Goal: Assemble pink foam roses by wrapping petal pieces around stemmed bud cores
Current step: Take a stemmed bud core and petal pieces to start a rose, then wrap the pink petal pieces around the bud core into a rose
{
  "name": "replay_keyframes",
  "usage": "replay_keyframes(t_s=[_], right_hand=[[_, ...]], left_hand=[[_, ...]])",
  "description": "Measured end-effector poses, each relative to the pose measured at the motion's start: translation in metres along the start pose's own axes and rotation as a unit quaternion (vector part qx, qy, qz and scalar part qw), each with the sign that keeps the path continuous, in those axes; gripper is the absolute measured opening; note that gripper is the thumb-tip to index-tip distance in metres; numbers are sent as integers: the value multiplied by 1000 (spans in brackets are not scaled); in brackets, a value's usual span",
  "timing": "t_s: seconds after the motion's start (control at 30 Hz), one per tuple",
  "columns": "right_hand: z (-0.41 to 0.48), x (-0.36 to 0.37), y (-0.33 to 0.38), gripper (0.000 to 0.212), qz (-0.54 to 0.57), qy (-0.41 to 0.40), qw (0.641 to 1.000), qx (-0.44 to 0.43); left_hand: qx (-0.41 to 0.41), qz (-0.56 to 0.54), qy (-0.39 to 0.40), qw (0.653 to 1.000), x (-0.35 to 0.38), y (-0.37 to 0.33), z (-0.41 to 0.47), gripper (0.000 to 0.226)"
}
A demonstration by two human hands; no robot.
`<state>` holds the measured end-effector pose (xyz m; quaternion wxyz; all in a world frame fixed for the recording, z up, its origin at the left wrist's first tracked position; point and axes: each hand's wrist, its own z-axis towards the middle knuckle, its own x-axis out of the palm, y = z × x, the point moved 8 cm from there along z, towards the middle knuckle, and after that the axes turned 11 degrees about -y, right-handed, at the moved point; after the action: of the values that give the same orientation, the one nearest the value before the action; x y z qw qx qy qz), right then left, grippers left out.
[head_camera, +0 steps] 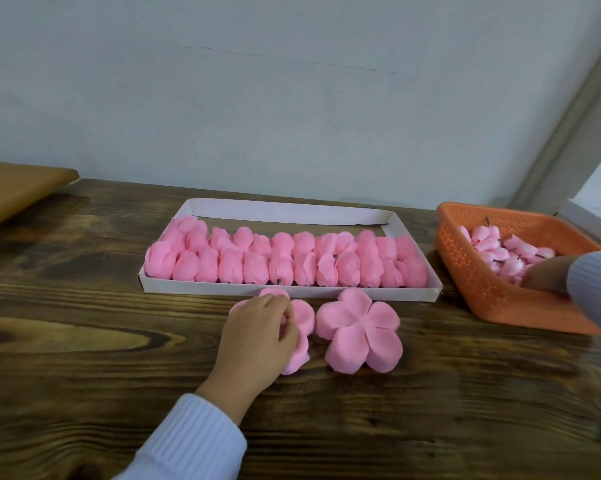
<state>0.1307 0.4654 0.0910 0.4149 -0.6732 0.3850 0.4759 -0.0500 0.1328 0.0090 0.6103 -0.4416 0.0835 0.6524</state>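
Two pink five-lobed foam petal pieces lie flat on the wooden table. My left hand [257, 337] rests on the left petal piece [302, 317], its fingertips pinching at the piece's middle. The right petal piece [359, 330] lies free beside it. My right hand [543, 277] reaches into the orange basket [479, 278] among several pink bud cores [500, 252] with dark stems; its fingers are hidden by the basket wall and blur. Behind the petal pieces, several finished pink roses [281, 261] fill two rows in a white cardboard tray [285, 292].
A brown board [11, 188] lies at the table's far left corner. The wall stands right behind the tray. A white object [590, 220] sits behind the basket at the far right. Bare wood stretches to the left and toward me.
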Motion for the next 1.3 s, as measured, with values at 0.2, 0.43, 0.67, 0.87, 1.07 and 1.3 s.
replay_keyframes(t_s=[0.2, 0.43, 0.67, 0.87, 1.07, 1.3], right_hand=[[-24, 78, -91, 70, -39, 42, 997, 59], [-34, 62, -91, 38, 9, -10, 999, 33], [-78, -22, -72, 21, 232, -379, 896, -22], [-141, 20, 12, 7, 586, -284, 754, -85], [-130, 103, 66, 13, 805, -144, 574, -46], [-131, 116, 62, 15, 772, -189, 605, -57]], left_hand=[[0, 2, 18, 1000, 4, 3, -1, 5], [6, -12, 8, 1000, -1, -1, -1, 11], [12, -19, 1, 1000, -3, -1, -1, 10], [11, -20, 16, 1000, 0, 1, -1, 5], [15, -9, 5, 1000, -1, -1, 0, 4], [-7, -31, -10, 999, -6, -2, -2, 19]])
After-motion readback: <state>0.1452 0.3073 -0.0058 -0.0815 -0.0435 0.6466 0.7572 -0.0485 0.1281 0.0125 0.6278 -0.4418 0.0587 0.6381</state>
